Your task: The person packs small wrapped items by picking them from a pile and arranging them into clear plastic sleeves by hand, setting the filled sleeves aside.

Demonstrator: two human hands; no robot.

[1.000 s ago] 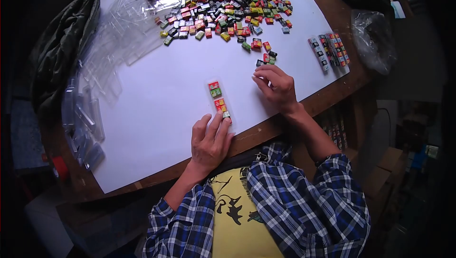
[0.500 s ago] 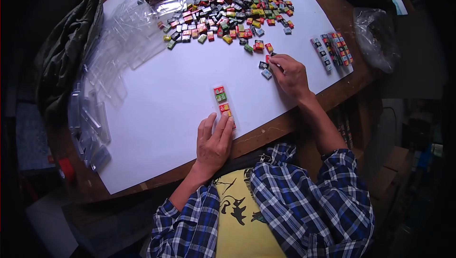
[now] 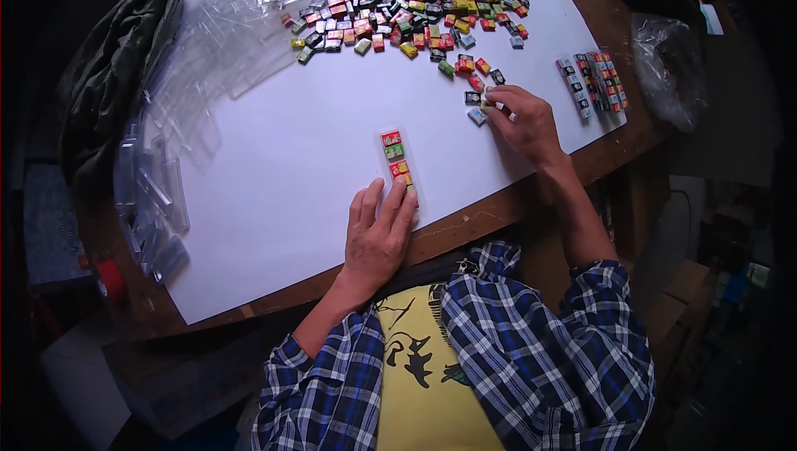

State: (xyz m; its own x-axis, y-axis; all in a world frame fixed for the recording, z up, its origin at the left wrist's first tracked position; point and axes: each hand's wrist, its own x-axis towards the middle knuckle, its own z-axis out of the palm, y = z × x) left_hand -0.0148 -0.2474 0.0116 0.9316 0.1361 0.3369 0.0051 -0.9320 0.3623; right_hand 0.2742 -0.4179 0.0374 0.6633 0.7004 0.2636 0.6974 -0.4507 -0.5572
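right hand [image 3: 525,122] on loose blocks [image 3: 480,102]

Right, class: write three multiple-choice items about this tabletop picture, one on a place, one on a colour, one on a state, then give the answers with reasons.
1. Where does the left hand rest?
A. on the near end of the clear strip tray
B. on the plastic bag
C. in the pile of small blocks

2. What colour is the sheet covering the table?
A. black
B. white
C. red

3. How is the strip tray filled?
A. empty
B. packed end to end
C. holds a few blocks, not full

Answers:
1 A, its fingers lie on the tray's near end.
2 B, the sheet is plain white under everything.
3 C, a few red, green and yellow blocks sit in it, with a gap between them; the right hand is at loose blocks.
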